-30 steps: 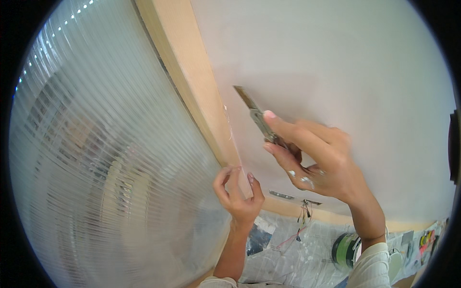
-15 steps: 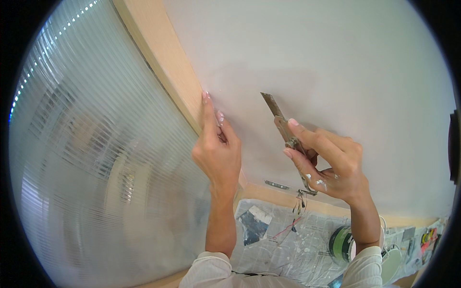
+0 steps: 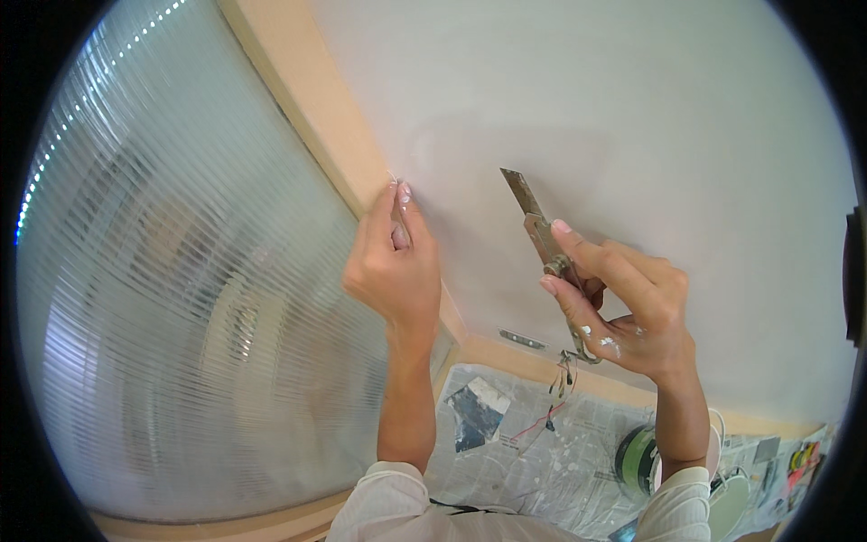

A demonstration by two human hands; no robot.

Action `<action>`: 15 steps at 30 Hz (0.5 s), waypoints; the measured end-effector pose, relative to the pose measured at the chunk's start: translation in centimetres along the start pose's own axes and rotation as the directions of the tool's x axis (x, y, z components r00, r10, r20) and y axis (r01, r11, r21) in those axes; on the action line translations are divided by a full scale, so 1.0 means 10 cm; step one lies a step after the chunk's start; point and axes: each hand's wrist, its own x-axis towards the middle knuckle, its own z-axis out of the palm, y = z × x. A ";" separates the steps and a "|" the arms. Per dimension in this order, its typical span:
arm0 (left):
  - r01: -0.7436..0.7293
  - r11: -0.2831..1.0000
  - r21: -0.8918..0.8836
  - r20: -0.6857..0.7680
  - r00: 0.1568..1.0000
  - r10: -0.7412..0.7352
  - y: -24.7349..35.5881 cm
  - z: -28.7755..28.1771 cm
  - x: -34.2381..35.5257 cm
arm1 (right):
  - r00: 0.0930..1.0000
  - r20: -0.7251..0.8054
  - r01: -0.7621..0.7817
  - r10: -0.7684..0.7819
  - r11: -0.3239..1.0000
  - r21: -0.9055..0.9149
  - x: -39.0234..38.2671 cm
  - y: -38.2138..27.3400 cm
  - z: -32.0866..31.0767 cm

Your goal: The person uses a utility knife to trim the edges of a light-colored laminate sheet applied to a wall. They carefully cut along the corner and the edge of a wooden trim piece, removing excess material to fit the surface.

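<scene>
My left hand (image 3: pixel 397 257) is closed in a pinch at the seam between the pale wooden trim (image 3: pixel 334 113) and the light grey panel (image 3: pixel 632 117). A tiny pale sliver shows at the fingertips, too small to name. Off to the right, my right hand (image 3: pixel 632 303) grips a utility knife (image 3: pixel 542 237), thumb and forefinger near its round screw knob. The knife's blade (image 3: pixel 518 190) is out, pointing up and left, apart from the panel's edge. White flecks dot the right thumb and the left fingertips.
Ribbed translucent glass (image 3: pixel 199 298) fills the left side. Below, a wooden rail (image 3: pixel 506 355) carries a small metal plate (image 3: pixel 522 340), with loose wires (image 3: pixel 562 375) hanging nearby. Paint-spattered newspaper (image 3: pixel 533 461) lies under a dark scrap (image 3: pixel 479 414) and a green-banded tub (image 3: pixel 639 459).
My left hand has gone from an extended forefinger on the seam to a fingertip pinch, shifting slightly left. My right hand and the knife have moved slightly right.
</scene>
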 end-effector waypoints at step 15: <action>0.197 0.980 0.016 0.044 0.979 -0.198 0.23 0.02 0.09 | 0.999 -0.040 0.000 0.000 1.000 0.001 -0.08 -0.09 -0.15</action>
